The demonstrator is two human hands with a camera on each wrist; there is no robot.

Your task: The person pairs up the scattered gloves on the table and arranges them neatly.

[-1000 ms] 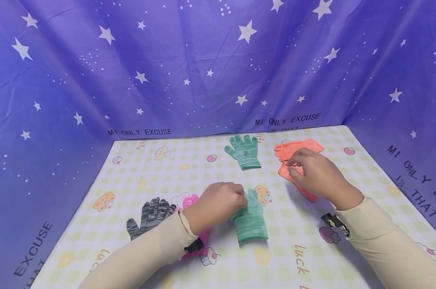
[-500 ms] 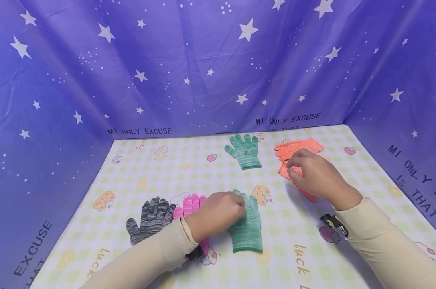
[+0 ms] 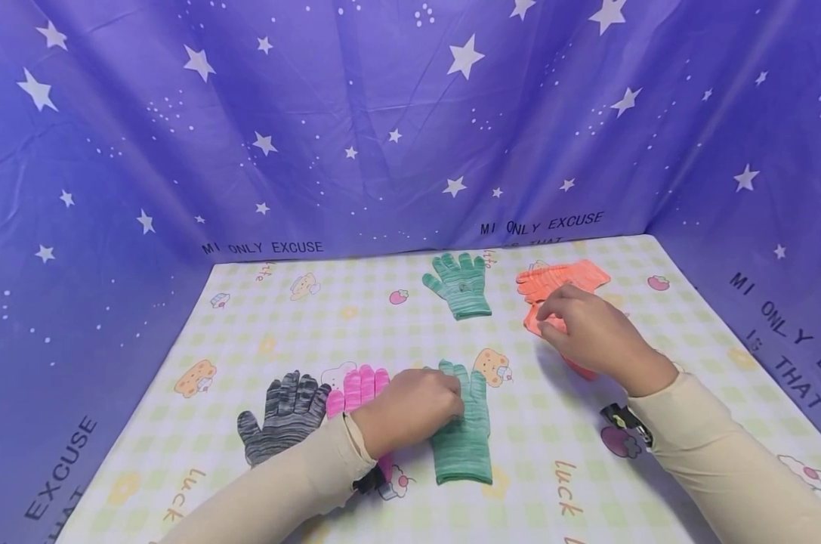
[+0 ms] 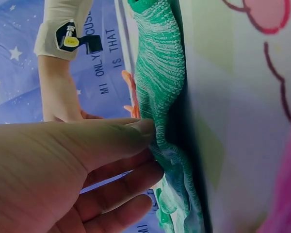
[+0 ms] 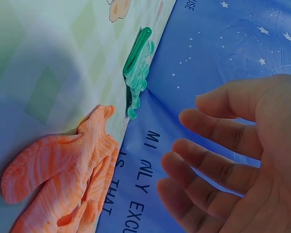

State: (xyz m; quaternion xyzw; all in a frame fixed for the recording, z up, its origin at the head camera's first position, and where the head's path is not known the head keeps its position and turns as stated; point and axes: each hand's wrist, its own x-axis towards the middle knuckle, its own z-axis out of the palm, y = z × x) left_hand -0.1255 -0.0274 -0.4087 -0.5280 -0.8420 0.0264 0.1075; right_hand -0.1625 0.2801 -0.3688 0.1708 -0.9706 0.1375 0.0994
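My left hand (image 3: 410, 408) pinches a green knit glove (image 3: 464, 453) between thumb and fingers, near the glove's thumb side. The glove lies with its cuff toward me; the left wrist view shows its fabric (image 4: 160, 58) bunched at the fingertips. My right hand (image 3: 597, 332) hovers with loosely bent fingers and nothing in them, over a pair of orange gloves (image 3: 590, 273). In the right wrist view the right hand (image 5: 233, 165) is apart from an orange glove (image 5: 63, 170). It partly hides the nearer orange glove in the head view.
A second green glove (image 3: 467, 291) lies flat at the back. Left of my left hand are a pink glove (image 3: 361, 385), partly under my forearm, and a grey-black glove (image 3: 284, 423). A checked cloth (image 3: 356, 332) covers the table, with a purple starry curtain (image 3: 356, 151) behind.
The green glove in my left hand has shifted toward me and slightly left, and lies straighter. My left hand moved slightly down with it. My right hand has barely moved.
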